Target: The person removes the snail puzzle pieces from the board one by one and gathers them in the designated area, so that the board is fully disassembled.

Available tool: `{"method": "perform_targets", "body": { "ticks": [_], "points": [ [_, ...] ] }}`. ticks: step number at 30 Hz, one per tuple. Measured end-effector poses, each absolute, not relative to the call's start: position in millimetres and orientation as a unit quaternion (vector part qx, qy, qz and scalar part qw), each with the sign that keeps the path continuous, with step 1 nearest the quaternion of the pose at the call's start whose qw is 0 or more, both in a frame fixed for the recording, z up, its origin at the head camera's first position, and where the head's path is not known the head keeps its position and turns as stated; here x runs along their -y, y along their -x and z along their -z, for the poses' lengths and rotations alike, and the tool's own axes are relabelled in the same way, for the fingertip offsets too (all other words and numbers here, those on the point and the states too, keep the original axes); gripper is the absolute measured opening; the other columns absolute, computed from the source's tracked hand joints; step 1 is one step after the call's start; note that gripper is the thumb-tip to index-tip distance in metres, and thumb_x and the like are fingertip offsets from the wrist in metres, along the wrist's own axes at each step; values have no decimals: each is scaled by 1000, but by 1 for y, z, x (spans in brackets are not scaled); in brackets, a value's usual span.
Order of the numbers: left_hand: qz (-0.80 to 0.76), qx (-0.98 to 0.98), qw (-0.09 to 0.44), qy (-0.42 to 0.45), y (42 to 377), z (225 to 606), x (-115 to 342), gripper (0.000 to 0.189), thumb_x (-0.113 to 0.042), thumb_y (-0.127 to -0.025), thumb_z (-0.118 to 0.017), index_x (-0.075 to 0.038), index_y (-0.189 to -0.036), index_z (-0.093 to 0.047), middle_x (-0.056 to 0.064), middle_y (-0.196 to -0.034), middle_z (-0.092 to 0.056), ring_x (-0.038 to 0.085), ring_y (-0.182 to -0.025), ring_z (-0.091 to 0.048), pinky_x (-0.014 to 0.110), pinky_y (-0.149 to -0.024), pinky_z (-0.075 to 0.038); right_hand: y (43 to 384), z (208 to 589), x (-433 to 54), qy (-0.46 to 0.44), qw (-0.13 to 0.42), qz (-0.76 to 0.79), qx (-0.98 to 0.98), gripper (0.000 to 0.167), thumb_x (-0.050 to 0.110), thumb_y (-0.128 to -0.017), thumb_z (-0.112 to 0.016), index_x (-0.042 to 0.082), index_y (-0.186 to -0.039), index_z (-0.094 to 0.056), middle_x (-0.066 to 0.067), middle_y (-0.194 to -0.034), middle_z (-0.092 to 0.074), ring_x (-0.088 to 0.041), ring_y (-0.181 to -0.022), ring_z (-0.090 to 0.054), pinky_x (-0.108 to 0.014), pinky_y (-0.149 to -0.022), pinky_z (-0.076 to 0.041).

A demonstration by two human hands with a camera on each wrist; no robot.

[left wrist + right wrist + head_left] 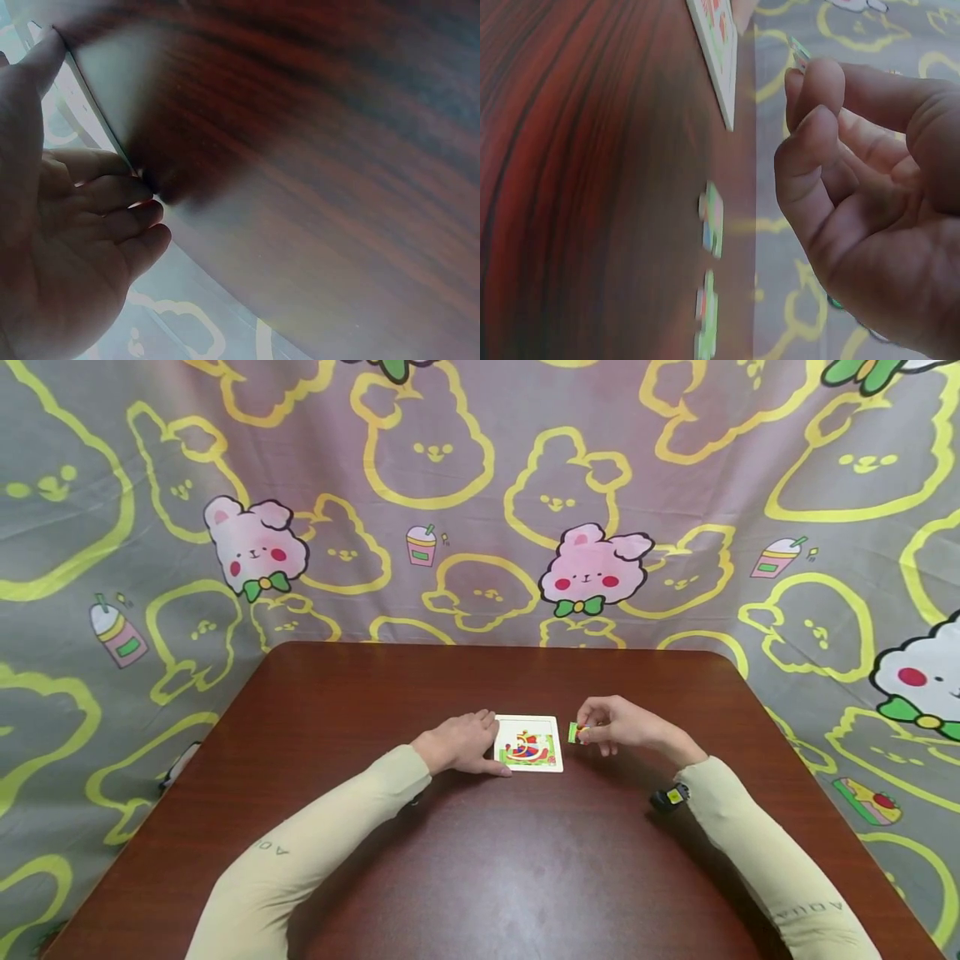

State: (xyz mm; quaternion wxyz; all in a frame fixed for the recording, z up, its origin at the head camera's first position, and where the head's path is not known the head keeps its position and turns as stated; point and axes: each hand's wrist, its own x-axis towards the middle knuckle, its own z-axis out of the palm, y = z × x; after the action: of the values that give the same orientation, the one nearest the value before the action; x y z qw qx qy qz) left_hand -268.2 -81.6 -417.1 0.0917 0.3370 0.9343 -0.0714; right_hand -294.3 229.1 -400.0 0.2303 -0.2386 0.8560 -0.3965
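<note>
A white-framed puzzle board (532, 722) with a colourful picture in red, blue and green lies flat on the table in the head view. My left hand (467, 743) rests at the board's left side, its thumb by the near corner and its fingers along the edge. To the right of the board, my right hand (611, 725) pinches a small puzzle piece (573, 732) between thumb and fingertips. That same piece (799, 54) shows tilted in the right wrist view, mostly covered by the fingers. The left wrist view shows the left palm (67, 262) beside the board's edge.
Two loose puzzle pieces, one nearer the board (714, 221) and one farther from it (708, 315), lie on the table in the right wrist view. The brown table (495, 860) ends at a cartoon-printed curtain (480, 527) behind and at both sides.
</note>
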Motion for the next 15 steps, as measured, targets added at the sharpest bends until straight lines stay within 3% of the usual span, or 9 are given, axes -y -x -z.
{"method": "perform_targets", "body": {
  "ticks": [15],
  "points": [
    [62,-937,94,-332,268,418,82,101,-77,-85,-49,1,-148,-38,20,-155,-37,31,-146,-34,39,-118,-34,288,414,-272,219,271,385,-854,20,15,-91,-69,2,-101,-58,-15,-78,-67,-21,-54,-62,-35,-50,-54]
  ]
}}
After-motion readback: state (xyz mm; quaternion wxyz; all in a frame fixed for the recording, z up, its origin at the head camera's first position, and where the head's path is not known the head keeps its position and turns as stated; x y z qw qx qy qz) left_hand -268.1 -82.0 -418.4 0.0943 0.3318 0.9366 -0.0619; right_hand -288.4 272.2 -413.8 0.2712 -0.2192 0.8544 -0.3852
